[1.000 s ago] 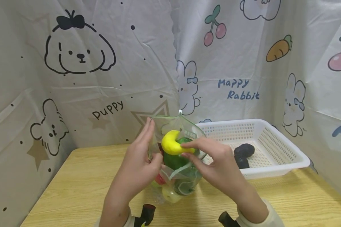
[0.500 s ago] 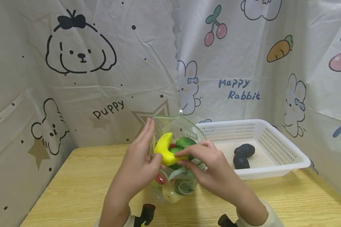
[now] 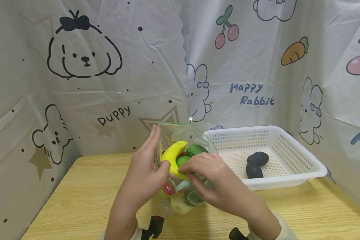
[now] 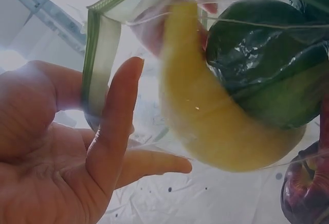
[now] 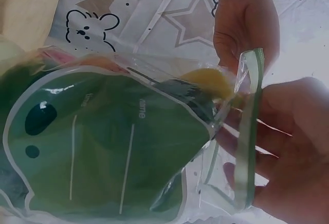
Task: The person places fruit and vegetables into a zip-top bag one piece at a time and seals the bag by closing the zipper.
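Observation:
A clear zip bag (image 3: 180,128) with a green zip edge stands on the table, full of toy produce. My left hand (image 3: 147,170) holds the bag's left rim, its fingers along the outside and its thumb at the mouth; in the left wrist view the zip edge passes between the digits of the left hand (image 4: 97,147). In the mouth lies a yellow toy banana (image 3: 173,156). My right hand (image 3: 211,175) reaches over the near rim and pinches the banana's lower end, thumb partly hidden. Beside it are green toy produce (image 3: 196,150) and a dark red toy (image 4: 303,193) deeper down.
At the right stands a white perforated basket (image 3: 240,133) holding dark, rounded objects (image 3: 256,163). The wooden table (image 3: 87,186) extends to the left, and a printed cloth (image 3: 156,66) hangs behind and at both sides.
My right hand has moved down and left with the banana, which has turned more upright and sunk into the bag's mouth beside the green produce. My left hand stays at the rim.

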A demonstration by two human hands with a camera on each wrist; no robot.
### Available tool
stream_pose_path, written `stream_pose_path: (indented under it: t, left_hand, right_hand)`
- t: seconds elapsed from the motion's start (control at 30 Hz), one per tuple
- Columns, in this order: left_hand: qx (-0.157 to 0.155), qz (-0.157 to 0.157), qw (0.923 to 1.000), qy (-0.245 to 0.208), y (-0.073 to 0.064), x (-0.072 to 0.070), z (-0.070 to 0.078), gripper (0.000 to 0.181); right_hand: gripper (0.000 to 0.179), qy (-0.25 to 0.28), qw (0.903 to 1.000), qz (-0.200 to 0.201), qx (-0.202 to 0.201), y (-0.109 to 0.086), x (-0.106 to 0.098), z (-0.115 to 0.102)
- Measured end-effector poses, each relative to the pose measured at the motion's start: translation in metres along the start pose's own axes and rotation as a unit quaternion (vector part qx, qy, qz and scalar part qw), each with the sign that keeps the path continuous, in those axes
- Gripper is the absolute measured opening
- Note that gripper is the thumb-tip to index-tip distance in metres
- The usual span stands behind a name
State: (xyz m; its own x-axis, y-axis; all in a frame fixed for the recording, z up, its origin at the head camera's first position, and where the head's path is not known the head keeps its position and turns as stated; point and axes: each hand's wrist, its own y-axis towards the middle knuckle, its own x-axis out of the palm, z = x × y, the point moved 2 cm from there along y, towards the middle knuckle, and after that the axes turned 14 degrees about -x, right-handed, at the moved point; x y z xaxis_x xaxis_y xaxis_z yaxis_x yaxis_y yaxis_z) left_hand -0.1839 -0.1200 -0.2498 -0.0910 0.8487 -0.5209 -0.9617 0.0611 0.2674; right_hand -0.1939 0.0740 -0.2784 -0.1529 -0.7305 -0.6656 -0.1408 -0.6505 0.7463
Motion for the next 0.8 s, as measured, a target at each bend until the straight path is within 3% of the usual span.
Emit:
stream_pose_path:
  t: [0.2,0.4,0.5,0.8]
  left_hand:
    - [-0.022,-0.001,0.9997,-0.009,0.0,0.0,0.0,0.084]
    - [-0.024,-0.006,0.9997,-0.001,-0.001,-0.001,0.0,0.083]
    - [-0.025,-0.01,0.9996,0.004,-0.001,-0.001,0.001,0.082]
    - [-0.016,-0.009,0.9998,-0.006,0.001,0.001,0.0,0.08]
  right_hand:
    - [0.016,-0.018,0.9985,-0.052,0.008,-0.001,0.004,0.0]
    - [0.038,-0.022,0.9945,-0.101,0.015,-0.003,0.013,0.0]
    - [0.039,-0.018,0.9918,-0.125,0.02,-0.004,0.016,-0.001]
    - [0.038,-0.02,0.9921,-0.121,0.023,-0.005,0.012,-0.001]
